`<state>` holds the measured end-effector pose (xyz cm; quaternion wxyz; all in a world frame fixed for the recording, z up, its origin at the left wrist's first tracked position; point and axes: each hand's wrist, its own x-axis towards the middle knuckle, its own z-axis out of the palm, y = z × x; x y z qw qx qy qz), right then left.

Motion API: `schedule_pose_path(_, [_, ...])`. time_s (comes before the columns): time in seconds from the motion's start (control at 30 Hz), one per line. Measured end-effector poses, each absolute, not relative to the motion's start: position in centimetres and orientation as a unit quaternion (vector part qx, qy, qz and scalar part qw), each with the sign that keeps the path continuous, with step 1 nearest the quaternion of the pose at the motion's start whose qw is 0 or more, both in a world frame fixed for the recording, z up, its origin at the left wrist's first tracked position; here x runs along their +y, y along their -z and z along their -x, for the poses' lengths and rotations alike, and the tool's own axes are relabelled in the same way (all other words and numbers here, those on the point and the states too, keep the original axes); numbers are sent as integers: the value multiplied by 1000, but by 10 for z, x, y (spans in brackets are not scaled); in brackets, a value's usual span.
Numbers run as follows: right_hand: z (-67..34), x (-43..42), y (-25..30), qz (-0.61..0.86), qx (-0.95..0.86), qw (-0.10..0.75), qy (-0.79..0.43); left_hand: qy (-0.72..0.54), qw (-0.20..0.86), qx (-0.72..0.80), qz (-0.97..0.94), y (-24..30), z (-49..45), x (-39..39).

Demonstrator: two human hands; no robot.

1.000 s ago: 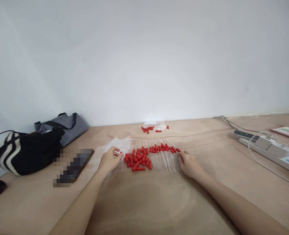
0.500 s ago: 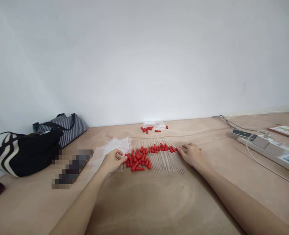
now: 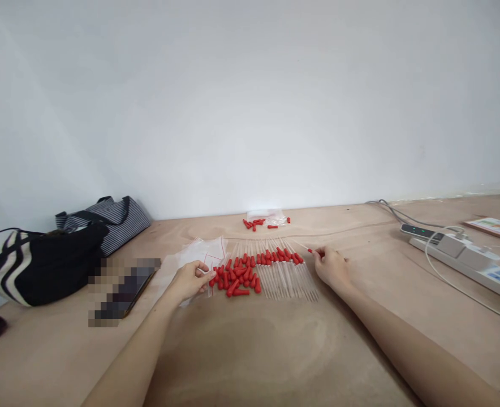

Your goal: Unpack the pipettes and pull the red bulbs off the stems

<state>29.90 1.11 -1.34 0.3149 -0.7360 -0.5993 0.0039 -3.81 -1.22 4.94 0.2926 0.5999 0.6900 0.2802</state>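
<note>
My right hand (image 3: 333, 267) pinches a glass dropper (image 3: 304, 246) by its red rubber bulb; the thin tube points up and left. Just left of it lies a row of glass droppers (image 3: 271, 257) with red bulbs, side by side. Clear tubes (image 3: 290, 281) without bulbs lie nearer me, below that row. A pile of loose red rubber bulbs (image 3: 235, 280) sits to their left. My left hand (image 3: 189, 281) has thumb and fingers closed at the edge of a clear zip bag (image 3: 211, 282), beside the pile. Its fingertips partly hide the bag's edge.
More red bulbs (image 3: 255, 222) lie by a clear bag (image 3: 271, 215) near the wall. At the left are a phone (image 3: 135, 288), a black bag (image 3: 63, 263) and a striped bag (image 3: 125, 226). A power strip (image 3: 466, 260) with cables stands at the right.
My right hand has drawn a dropper away from the row's right end, up and slightly to the right. My left hand has shifted a little left, still at the bag's edge.
</note>
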Motion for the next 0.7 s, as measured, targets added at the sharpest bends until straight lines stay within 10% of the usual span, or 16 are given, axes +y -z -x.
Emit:
schedule_pose_path(0.27, [-279, -7, 1, 620, -605, 496, -53, -359, -19, 683, -636, -55, 17, -17])
schedule_pose_path(0.7, [-232, -58, -3, 426, -768, 479, 8, -426, 394, 417, -699, -21, -88, -58])
